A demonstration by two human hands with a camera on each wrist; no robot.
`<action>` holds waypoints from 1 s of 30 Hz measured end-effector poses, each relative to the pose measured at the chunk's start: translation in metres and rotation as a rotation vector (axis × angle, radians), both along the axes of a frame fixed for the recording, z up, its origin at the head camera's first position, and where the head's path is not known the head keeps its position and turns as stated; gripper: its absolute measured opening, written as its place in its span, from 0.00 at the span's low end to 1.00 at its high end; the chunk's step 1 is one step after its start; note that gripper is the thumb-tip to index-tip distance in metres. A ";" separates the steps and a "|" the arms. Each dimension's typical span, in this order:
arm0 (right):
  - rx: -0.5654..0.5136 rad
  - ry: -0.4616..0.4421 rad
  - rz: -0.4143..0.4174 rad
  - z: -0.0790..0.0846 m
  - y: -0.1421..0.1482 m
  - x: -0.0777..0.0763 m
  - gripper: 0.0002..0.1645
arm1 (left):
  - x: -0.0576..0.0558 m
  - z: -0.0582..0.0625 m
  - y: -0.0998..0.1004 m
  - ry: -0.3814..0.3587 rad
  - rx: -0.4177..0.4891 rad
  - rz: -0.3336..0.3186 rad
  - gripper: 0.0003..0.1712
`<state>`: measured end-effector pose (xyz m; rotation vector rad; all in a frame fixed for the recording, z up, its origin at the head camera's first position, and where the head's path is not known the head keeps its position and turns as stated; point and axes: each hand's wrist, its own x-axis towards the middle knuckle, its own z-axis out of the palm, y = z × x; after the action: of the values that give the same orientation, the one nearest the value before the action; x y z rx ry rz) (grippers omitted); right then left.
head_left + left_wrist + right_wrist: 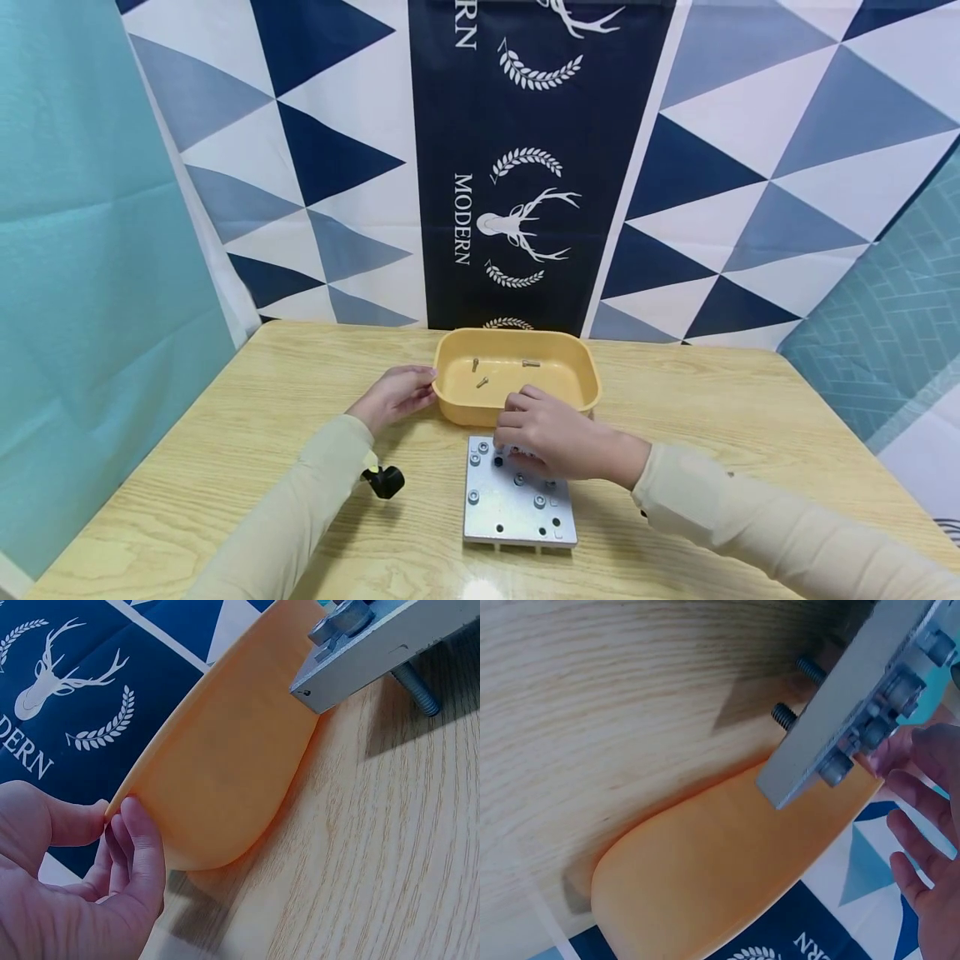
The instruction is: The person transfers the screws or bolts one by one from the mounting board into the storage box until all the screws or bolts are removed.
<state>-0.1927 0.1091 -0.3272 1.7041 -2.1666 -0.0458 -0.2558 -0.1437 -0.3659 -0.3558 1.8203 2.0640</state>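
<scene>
The rim of the yellow tray is pinched between the thumb and fingers of the left hand; three small screws are held inside, beyond the right fingers. The metal plate is set directly beneath the fingers of the right hand, which are curved; whether anything is gripped there cannot be told. Bolts being handled at the plate seems the step in hand. A fingertip pinch, aligned over one hole or bolt head, appears called for.
</scene>
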 end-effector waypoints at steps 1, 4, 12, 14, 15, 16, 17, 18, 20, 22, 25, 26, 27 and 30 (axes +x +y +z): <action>0.007 -0.004 -0.001 -0.001 0.000 0.000 0.10 | 0.000 0.000 0.000 0.001 -0.001 -0.002 0.21; 0.026 -0.011 -0.006 -0.002 -0.001 0.001 0.10 | 0.001 0.000 0.001 0.004 -0.005 -0.005 0.21; 0.057 -0.038 -0.002 -0.002 -0.004 0.001 0.10 | 0.002 -0.001 0.001 0.013 -0.006 -0.004 0.21; 0.072 -0.040 0.000 -0.002 -0.006 0.001 0.10 | 0.002 -0.001 0.000 0.015 -0.005 -0.001 0.21; 0.080 -0.041 0.001 -0.002 -0.007 0.001 0.10 | 0.001 -0.001 0.000 0.017 -0.007 -0.001 0.21; 0.087 -0.039 0.001 -0.002 -0.007 0.001 0.09 | 0.001 -0.001 0.000 0.019 -0.009 -0.001 0.21; 0.094 -0.038 0.002 -0.003 -0.008 0.001 0.09 | 0.001 -0.001 0.000 0.019 -0.007 -0.001 0.21; 0.100 -0.036 0.001 -0.003 -0.008 0.001 0.09 | 0.001 -0.001 0.000 0.016 -0.010 0.000 0.21; 0.110 -0.035 0.000 -0.004 -0.009 0.001 0.08 | 0.001 -0.001 0.000 0.016 -0.007 -0.003 0.21; 0.118 -0.033 -0.002 -0.004 -0.010 0.002 0.08 | 0.001 -0.001 0.000 0.014 -0.005 -0.006 0.21; 0.124 -0.039 -0.006 -0.005 -0.010 0.003 0.08 | 0.001 -0.001 -0.001 0.012 -0.001 -0.008 0.22; 0.125 -0.041 -0.006 -0.005 -0.011 0.003 0.08 | 0.001 -0.001 -0.001 0.013 -0.001 -0.008 0.22; 0.125 -0.045 -0.006 -0.005 -0.011 0.003 0.08 | 0.001 -0.001 -0.001 0.011 -0.002 -0.008 0.21; 0.124 -0.056 -0.007 -0.006 -0.012 0.003 0.08 | 0.001 -0.002 -0.001 0.014 0.001 -0.007 0.21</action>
<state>-0.1896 0.0976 -0.3333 1.7853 -2.2531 -0.1379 -0.2552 -0.1450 -0.3674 -0.3351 1.8259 2.0669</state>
